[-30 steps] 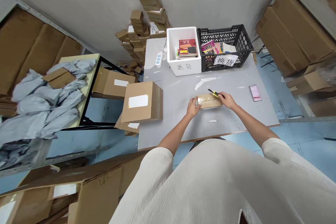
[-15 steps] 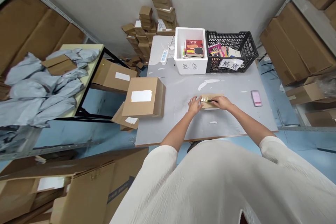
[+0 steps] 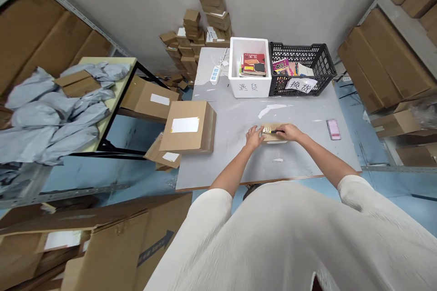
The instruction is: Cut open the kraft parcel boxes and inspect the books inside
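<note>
- Apparently, the right hand's grip (image 3: 288, 132) pinches a cutter (image 3: 277, 131).
- The left hand's grip (image 3: 254, 137) clasps the taped box (image 3: 272, 137); a slipping cutter could nick those fingers.

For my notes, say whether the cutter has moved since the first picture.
Yes, the cutter moved left and nearer the camera, judged against the white bin.

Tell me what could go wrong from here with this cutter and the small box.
The cutter in the right hand points towards the left hand at the box's left end, so a slip might cut those fingers.

The small box seems to be held mainly by the hands, so it could shift under pressure.

Its inside is hidden, so pressing too deep might damage any contents.
</note>
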{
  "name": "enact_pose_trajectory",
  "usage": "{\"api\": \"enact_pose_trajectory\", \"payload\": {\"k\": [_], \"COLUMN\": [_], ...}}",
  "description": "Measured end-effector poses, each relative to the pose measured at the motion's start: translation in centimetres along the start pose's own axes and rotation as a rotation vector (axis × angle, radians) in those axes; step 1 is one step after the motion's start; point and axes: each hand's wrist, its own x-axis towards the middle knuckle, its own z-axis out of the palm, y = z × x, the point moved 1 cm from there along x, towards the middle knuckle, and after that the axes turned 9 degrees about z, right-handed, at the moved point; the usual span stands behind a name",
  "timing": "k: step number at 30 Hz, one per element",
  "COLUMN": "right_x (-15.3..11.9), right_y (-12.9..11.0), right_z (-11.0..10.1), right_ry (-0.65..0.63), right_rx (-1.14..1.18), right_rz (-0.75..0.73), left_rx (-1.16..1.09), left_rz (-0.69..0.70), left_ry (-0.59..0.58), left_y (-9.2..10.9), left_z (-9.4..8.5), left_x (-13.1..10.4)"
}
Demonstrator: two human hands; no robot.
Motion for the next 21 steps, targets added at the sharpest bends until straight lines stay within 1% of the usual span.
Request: {"api": "enact_pose_trajectory", "payload": {"k": [6, 11, 16, 21], "right_x": [0.7, 1.0, 0.9, 0.2], "right_y": [0.1, -0.5, -1.6, -2.0], "right_z": [-0.2, -0.5, -1.8, -2.8], "right_ry": [-0.026, -0.056, -0.115, -0.183], "right_rx": [0.013, 0.011, -0.169, -0.309], "right_rz": [-0.001, 0.020, 0.023, 0.071], "left_rx": [-0.032, -0.012, 0.039, 0.096], "left_rz": [-0.012, -0.017, -0.010, -0.037], "left_ry": [0.021, 0.004, 0.000, -0.025], "left_y": [-0.1, -0.1, 0.0, 0.1], "left_z": [0.0, 0.0, -0.2, -0.3], "left_x": [0.0, 0.0, 0.0, -0.1]}}
